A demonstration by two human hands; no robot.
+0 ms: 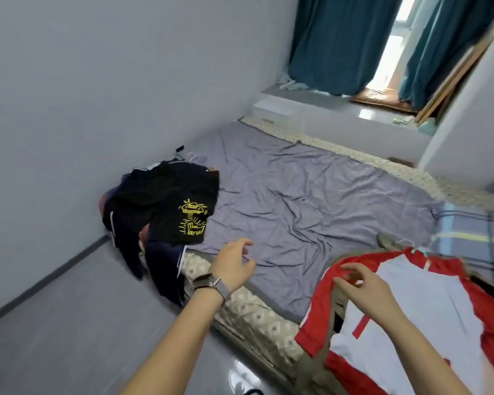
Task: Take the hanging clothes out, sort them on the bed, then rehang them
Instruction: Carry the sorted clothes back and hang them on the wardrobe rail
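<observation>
A low bed with a wrinkled grey sheet (pixel 311 201) fills the middle of the view. At its left end lies a heap of dark clothes (pixel 143 212), topped by a black T-shirt with a yellow print (pixel 191 218). At the lower right a red and white shirt (pixel 428 309) lies spread over other garments, its hanger hook near the collar. My left hand (pixel 234 266), a watch on its wrist, hovers open over the sheet's near edge. My right hand (pixel 362 289) rests over the red sleeve with fingers apart, holding nothing.
A plaid blanket (pixel 474 232) lies at the bed's right end. Teal curtains (pixel 340 44) hang over a raised sill at the back. A grey wall runs along the left; shiny grey floor (pixel 69 323) spreads at the lower left.
</observation>
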